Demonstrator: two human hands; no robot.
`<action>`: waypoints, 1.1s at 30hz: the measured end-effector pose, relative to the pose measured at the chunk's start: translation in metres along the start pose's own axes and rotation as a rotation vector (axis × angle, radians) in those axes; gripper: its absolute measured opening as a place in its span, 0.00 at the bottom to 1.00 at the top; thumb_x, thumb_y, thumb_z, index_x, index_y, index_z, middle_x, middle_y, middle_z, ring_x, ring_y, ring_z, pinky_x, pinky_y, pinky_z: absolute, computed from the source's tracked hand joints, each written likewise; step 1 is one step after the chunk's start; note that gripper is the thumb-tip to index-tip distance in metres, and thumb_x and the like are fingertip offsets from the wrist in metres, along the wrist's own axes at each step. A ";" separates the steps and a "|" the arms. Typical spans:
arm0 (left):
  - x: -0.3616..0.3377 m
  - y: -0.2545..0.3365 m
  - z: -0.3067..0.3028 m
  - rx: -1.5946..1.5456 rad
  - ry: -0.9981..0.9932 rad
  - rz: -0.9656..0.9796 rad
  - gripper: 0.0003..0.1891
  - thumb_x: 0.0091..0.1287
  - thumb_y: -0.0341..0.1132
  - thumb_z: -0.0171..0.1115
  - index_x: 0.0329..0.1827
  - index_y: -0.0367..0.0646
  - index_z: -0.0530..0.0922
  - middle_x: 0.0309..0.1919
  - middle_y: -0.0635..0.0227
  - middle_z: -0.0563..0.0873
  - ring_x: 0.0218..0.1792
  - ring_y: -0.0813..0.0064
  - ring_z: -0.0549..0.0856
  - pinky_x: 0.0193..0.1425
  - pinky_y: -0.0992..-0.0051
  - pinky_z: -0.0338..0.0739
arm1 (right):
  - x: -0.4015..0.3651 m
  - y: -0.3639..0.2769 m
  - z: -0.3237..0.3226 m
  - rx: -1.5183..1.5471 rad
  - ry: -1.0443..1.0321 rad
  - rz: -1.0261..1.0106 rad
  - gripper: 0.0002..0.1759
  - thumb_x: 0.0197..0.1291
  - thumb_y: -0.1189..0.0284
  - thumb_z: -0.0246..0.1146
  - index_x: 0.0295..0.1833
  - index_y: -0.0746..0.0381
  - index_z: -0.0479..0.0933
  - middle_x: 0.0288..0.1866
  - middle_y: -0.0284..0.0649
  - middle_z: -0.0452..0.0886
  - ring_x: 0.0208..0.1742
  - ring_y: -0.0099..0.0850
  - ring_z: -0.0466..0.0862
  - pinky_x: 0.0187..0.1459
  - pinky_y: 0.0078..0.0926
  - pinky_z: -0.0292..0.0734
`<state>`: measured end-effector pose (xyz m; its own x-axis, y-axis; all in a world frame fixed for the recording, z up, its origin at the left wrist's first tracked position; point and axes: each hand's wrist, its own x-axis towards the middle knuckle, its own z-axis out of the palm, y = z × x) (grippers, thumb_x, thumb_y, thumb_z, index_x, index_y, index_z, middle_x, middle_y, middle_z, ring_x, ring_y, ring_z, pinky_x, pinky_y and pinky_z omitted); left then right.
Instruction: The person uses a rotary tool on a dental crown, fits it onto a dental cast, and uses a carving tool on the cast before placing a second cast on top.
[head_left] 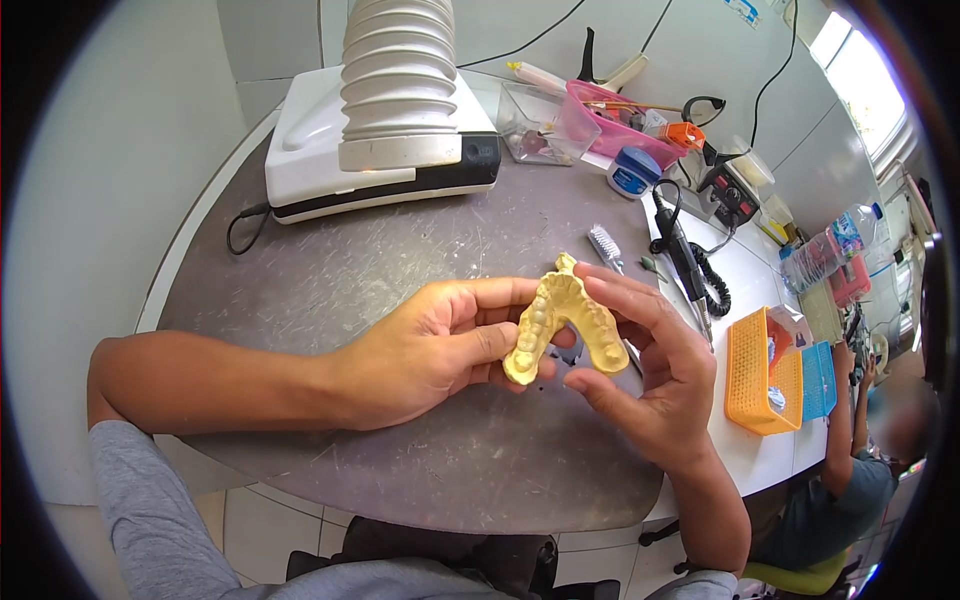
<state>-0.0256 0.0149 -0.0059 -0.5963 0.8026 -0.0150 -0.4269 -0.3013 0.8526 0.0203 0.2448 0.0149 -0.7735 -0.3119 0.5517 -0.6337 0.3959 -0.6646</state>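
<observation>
A yellow horseshoe-shaped dental cast [541, 322] with a row of moulded teeth is held up over the bench. My left hand [440, 335] grips its left arm, thumb on the front and fingers behind. My right hand [660, 370] curves around the other side, its fingertips against the top right edge. The right thumb stands apart below, close to the cast's lower right end. Some of the fingers behind the cast are hidden. A white-bristled brush [604, 243] lies on the bench just beyond the cast.
At the back, a white machine [320, 140] carries a ribbed hose [400, 80]. To the right are a pink basket [640, 140], a blue jar [633, 172], a corded handpiece [683, 255], an orange basket [745, 370] and a water bottle [835, 245]. Another person [840, 500] sits far right.
</observation>
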 end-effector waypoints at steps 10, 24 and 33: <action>0.004 0.007 -0.006 -0.159 -0.135 -0.105 0.21 0.82 0.38 0.51 0.71 0.35 0.69 0.53 0.61 0.83 0.50 0.78 0.84 0.49 0.78 0.77 | -0.001 -0.009 0.001 -0.258 0.043 -0.142 0.27 0.43 0.79 0.78 0.54 0.59 0.86 0.56 0.49 0.85 0.52 0.40 0.88 0.51 0.31 0.85; 0.002 0.000 -0.005 -0.005 -0.128 -0.035 0.20 0.81 0.41 0.53 0.68 0.36 0.71 0.50 0.65 0.83 0.48 0.79 0.84 0.52 0.76 0.77 | -0.004 -0.012 0.003 -0.272 0.004 -0.218 0.27 0.50 0.78 0.79 0.58 0.65 0.81 0.56 0.52 0.81 0.51 0.38 0.88 0.50 0.31 0.86; -0.004 0.016 0.004 0.356 0.067 0.091 0.17 0.79 0.36 0.57 0.64 0.36 0.74 0.53 0.65 0.85 0.49 0.81 0.83 0.51 0.78 0.78 | -0.010 -0.015 0.001 0.287 0.030 0.328 0.28 0.62 0.81 0.70 0.68 0.69 0.73 0.56 0.49 0.83 0.48 0.31 0.89 0.48 0.26 0.87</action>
<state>-0.0272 0.0094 0.0100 -0.6694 0.7415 0.0453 -0.1141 -0.1629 0.9800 0.0374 0.2408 0.0195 -0.9365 -0.1827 0.2992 -0.3347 0.2120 -0.9182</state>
